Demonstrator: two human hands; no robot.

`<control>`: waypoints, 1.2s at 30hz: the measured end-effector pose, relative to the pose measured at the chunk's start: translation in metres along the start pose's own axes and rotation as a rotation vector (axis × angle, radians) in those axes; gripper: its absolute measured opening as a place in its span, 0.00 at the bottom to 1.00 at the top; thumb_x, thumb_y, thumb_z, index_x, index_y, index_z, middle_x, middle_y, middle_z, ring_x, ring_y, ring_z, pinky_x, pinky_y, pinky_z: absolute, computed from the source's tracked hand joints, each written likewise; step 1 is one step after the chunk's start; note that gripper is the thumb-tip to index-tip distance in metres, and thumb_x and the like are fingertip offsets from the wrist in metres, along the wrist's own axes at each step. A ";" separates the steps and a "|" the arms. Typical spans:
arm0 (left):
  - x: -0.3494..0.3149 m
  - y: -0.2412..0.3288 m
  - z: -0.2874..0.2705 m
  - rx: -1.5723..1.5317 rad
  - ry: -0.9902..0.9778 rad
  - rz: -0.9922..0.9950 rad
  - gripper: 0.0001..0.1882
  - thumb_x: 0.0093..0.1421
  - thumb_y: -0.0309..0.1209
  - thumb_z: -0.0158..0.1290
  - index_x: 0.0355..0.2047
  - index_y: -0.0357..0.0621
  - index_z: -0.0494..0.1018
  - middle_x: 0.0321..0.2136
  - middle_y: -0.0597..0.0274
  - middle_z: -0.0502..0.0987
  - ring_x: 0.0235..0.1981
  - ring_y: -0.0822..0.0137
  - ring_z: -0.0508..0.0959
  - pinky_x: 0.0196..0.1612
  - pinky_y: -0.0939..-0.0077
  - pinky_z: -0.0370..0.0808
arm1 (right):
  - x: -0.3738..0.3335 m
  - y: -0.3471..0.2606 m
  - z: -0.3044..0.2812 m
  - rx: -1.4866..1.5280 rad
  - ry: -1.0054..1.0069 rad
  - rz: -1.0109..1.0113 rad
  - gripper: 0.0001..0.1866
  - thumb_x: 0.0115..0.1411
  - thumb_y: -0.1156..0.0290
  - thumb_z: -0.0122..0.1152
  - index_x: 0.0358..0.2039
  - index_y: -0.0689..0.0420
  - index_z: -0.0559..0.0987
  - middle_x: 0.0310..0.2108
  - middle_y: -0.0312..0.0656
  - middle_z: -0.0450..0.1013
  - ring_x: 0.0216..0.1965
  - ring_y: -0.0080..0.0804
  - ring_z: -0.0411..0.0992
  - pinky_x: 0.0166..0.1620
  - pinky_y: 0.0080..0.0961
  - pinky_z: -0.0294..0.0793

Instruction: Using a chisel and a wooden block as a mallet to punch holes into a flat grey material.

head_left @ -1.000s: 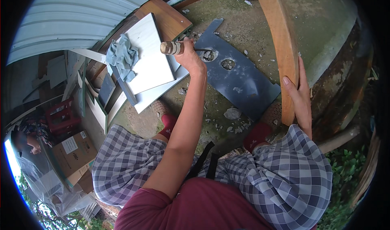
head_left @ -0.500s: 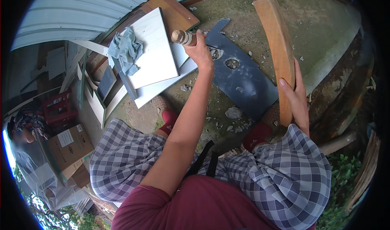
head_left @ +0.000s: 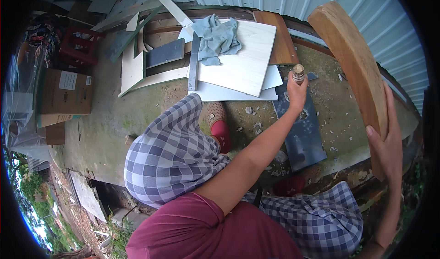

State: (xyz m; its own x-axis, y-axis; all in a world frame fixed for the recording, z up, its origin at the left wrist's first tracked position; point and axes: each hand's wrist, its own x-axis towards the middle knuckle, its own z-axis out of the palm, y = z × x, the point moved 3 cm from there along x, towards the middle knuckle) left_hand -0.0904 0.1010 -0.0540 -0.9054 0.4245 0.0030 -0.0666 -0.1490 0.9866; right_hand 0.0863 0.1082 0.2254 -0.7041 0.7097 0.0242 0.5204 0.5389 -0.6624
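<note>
My left hand [head_left: 297, 96] is closed around a tool with a round wooden handle [head_left: 299, 70] banded with rings. The handle's butt points up toward me, and the working end is hidden below the fist. Underneath lies a dark grey board [head_left: 306, 144] with chipped marks, flat on the ground among pale fragments. My right hand [head_left: 387, 142] grips the lower part of a thick, curved piece of wood [head_left: 355, 62], thumb on the near face and fingers behind. The wood stands up at a tilt, to the right of the grey board.
A white board [head_left: 250, 62] bearing a blue-grey cloth [head_left: 215, 39] lies beyond my left foot [head_left: 221, 133]. Cut board pieces [head_left: 133, 73], a cardboard box [head_left: 66, 94] and a red plastic stool [head_left: 79, 46] are at left. A corrugated metal wall [head_left: 284, 0] runs behind.
The view has swung left, so the boards and both hands appear farther right. Both hands keep their holds, and the curved wood now looms larger in view.
</note>
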 end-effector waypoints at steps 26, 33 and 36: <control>-0.006 0.013 0.009 -0.052 -0.018 0.086 0.11 0.57 0.28 0.56 0.35 0.38 0.66 0.27 0.60 0.72 0.29 0.71 0.71 0.36 0.75 0.71 | 0.057 -0.021 0.007 0.123 0.318 -0.327 0.45 0.53 0.54 0.61 0.66 0.55 0.52 0.62 0.49 0.56 0.60 0.42 0.60 0.59 0.36 0.61; -0.010 0.009 0.015 -0.201 -0.105 0.088 0.13 0.55 0.23 0.56 0.40 0.37 0.66 0.32 0.61 0.74 0.34 0.71 0.73 0.39 0.77 0.71 | 0.055 0.034 0.068 -0.237 -0.417 0.307 0.42 0.53 0.58 0.61 0.66 0.35 0.52 0.56 0.47 0.67 0.54 0.47 0.68 0.57 0.34 0.64; -0.004 0.003 0.013 -0.142 -0.133 0.033 0.15 0.55 0.25 0.57 0.41 0.36 0.67 0.33 0.63 0.73 0.33 0.73 0.72 0.39 0.77 0.71 | 0.064 0.014 0.049 -0.140 -0.314 0.231 0.43 0.52 0.58 0.63 0.66 0.38 0.53 0.54 0.48 0.69 0.52 0.46 0.70 0.54 0.35 0.66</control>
State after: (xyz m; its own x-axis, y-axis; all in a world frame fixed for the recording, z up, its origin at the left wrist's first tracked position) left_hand -0.0811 0.1107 -0.0484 -0.8451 0.5306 0.0654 -0.1051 -0.2850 0.9528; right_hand 0.0248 0.1393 0.1810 -0.6630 0.6581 -0.3568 0.7274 0.4538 -0.5148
